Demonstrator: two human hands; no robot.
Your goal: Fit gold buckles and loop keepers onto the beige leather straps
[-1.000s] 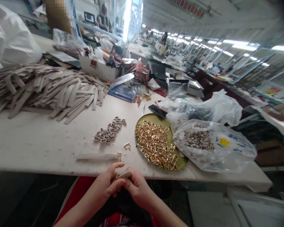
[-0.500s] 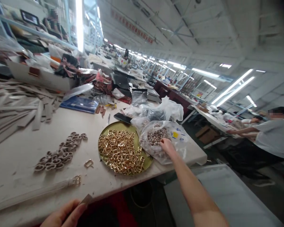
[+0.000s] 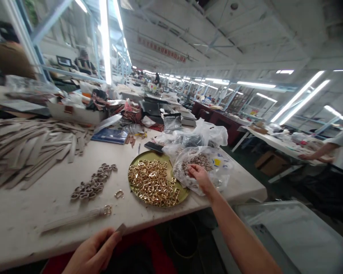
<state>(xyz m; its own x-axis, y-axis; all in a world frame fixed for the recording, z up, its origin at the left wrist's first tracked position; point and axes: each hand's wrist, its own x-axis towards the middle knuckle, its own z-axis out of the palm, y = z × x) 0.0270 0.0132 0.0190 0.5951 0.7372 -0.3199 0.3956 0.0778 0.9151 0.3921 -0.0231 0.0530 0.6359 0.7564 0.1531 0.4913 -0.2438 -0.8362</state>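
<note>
My hands were well apart. My left hand [image 3: 93, 251] was low at the near edge of the white work table [image 3: 37, 205], pinching a short leather strip [image 3: 120, 229] between thumb and fingers. My right hand [image 3: 198, 177] reached across to a clear plastic bag [image 3: 217, 179] of small covered rings [image 3: 196, 161]; I cannot tell whether it had closed on any. Just left of the bag lay a round brass tray [image 3: 183, 196] heaped with gold buckles [image 3: 153, 182]. Nearer me sat a loose buckle [image 3: 119, 194], a heap of covered loops [image 3: 93, 182] and a finished strap [image 3: 77, 217]. Long leather strips [image 3: 31, 150] were piled at left, and a co-worker's arm [image 3: 317, 151] rested on a table [image 3: 277, 146] far right.
</note>
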